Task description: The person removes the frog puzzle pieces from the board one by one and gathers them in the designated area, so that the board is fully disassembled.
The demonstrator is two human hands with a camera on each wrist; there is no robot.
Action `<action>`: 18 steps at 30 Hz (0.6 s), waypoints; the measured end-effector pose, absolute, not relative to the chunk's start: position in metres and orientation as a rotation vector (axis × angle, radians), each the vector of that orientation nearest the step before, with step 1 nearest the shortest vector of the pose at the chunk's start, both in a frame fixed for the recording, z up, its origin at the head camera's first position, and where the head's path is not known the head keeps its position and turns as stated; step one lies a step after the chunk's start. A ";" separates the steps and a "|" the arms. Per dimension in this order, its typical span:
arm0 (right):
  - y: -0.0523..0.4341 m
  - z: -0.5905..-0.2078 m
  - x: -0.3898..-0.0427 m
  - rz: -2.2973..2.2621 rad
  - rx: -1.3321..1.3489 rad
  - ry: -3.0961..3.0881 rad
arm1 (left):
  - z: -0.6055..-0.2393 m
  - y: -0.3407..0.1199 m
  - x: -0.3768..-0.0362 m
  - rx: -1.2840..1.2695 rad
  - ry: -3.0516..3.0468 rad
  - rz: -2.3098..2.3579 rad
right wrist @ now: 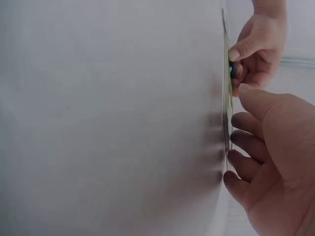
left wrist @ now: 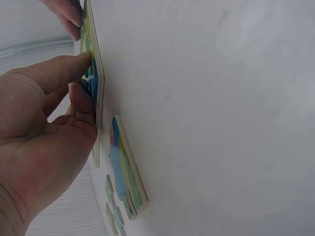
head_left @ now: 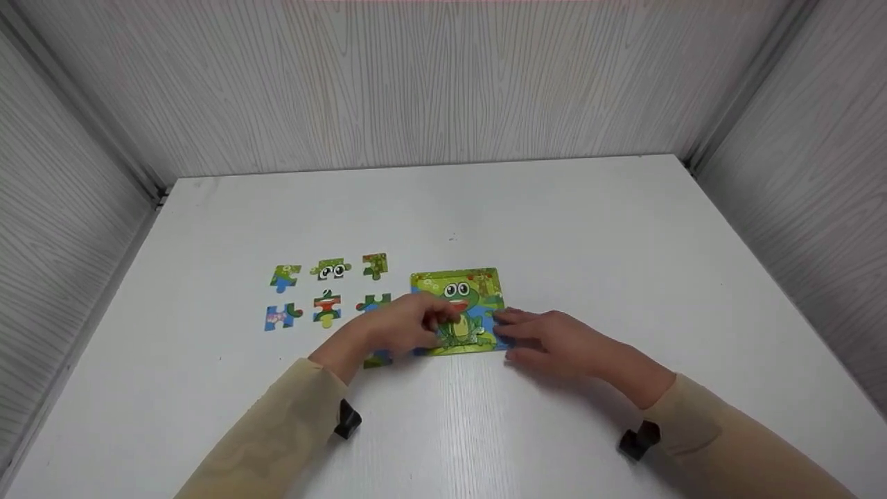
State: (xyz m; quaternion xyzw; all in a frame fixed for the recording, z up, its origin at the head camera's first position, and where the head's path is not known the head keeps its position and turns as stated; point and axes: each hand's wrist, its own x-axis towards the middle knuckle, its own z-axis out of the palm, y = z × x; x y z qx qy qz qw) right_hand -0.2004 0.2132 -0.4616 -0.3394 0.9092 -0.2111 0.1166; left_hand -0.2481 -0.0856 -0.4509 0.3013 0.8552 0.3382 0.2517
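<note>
A frog jigsaw board (head_left: pixel 493 283) lies flat on the table, with a raised rim around its picture. My left hand (head_left: pixel 409 322) is over its left half. In the right wrist view, the thumb and curled fingers of that hand pinch a small blue puzzle piece (right wrist: pixel 233 69), mostly hidden by the fingers. My right hand (head_left: pixel 558 339) rests at the board's right edge, its fingers extended and touching the rim. Left of the board lie several loose puzzle pieces, among them one with eyes (head_left: pixel 331 269) and one with a red mouth (head_left: pixel 327 307).
Another loose piece (head_left: pixel 378 359) is partly covered by the left forearm and hand. A corner piece (head_left: pixel 376 265) lies near the board's upper left. The white tabletop (head_left: pixel 589 229) is enclosed by pale wood-grain panels (head_left: pixel 429 83) at the back and sides.
</note>
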 end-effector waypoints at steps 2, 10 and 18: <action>0.214 -0.462 -0.200 -0.628 -1.004 2.653 | -0.452 -0.085 -0.248 0.832 2.326 0.922; 0.215 -0.463 -0.198 -0.651 -1.028 2.634 | -0.452 -0.085 -0.247 0.862 2.316 0.958; 0.215 -0.464 -0.199 -0.660 -1.037 2.625 | -0.452 -0.085 -0.245 0.827 2.306 0.982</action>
